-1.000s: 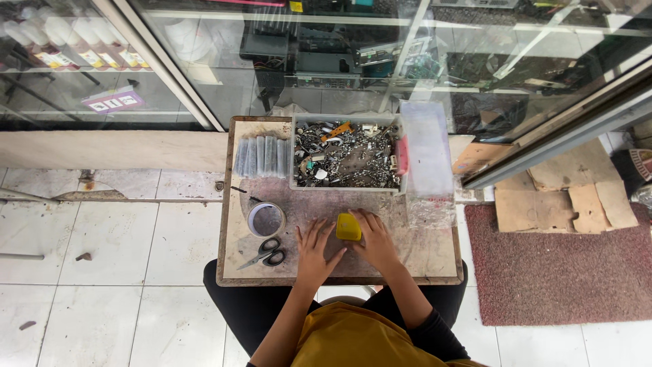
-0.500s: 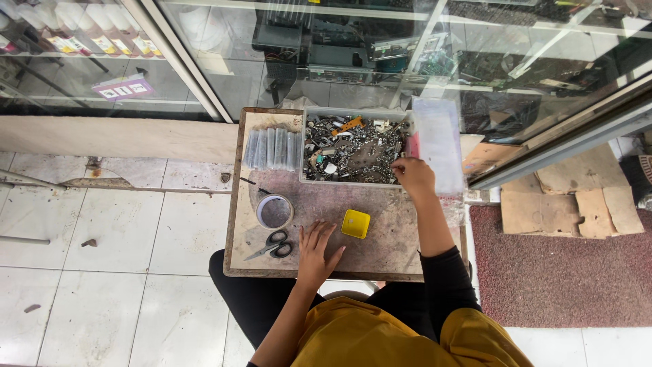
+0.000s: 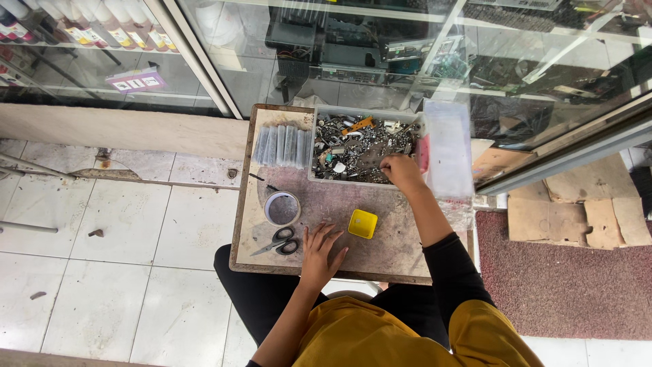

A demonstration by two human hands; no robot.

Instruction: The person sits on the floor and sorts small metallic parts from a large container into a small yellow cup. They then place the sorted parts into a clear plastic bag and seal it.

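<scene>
I look down on a small worn table (image 3: pixel 326 204). My right hand (image 3: pixel 399 170) reaches into a shallow tray (image 3: pixel 319 173) full of small metal parts (image 3: pixel 350 149), fingers curled down among them; whether it grips one I cannot tell. My left hand (image 3: pixel 320 248) lies flat on the table with fingers spread, holding nothing. A small yellow square dish (image 3: pixel 363 223) sits just right of that hand. Black-handled scissors (image 3: pixel 282 241) lie to its left, and a round roll of tape (image 3: pixel 282 208) sits above them.
A row of clear packets (image 3: pixel 282 145) lies left of the tray, and a clear plastic lid (image 3: pixel 448 149) lies on its right. Glass display cases (image 3: pixel 380 47) stand behind the table. White floor tiles (image 3: pixel 115 224) spread left, a maroon mat (image 3: pixel 564 272) and cardboard (image 3: pixel 577 217) right.
My right hand left the yellow dish and went up into the parts tray. My left hand stayed flat on the table near the scissors.
</scene>
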